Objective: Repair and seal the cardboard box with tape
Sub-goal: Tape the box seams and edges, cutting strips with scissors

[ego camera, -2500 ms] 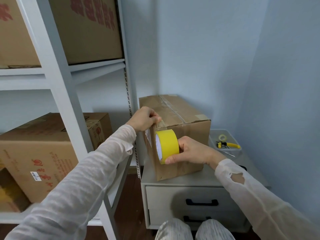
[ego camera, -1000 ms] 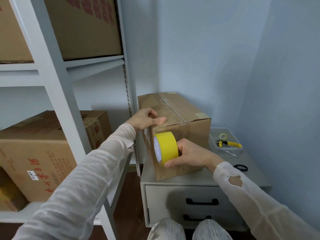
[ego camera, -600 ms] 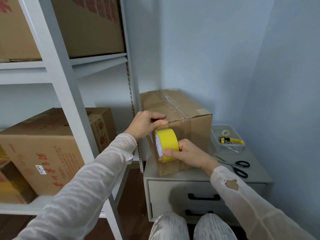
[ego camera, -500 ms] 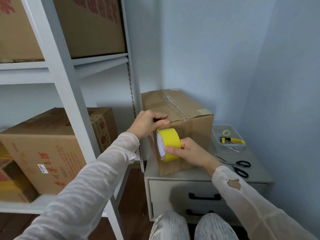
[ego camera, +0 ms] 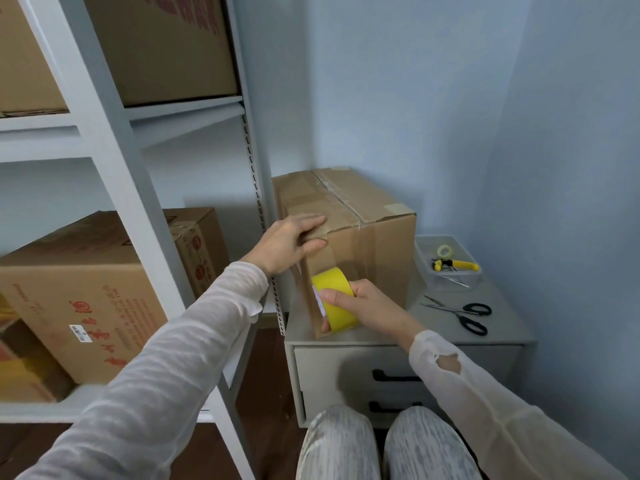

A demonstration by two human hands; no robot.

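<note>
Brown box (ego camera: 375, 252), creased top; L hand (ego camera: 287, 244) flat on corner, R hand (ego camera: 367, 303) grips yellow roll (ego camera: 341, 315)

Pale blue walls (ego camera: 398, 81) meet in a corner, upper centre-right. White metal shelving rack (ego camera: 114, 161) fills the left half, with brown cartons (ego camera: 86, 289) on its shelves. Light grey drawer cabinet (ego camera: 329, 368), two black handles, lower centre by the walls. Dark wood floor (ego camera: 266, 375) at the bottom. Soft, even light.
</note>
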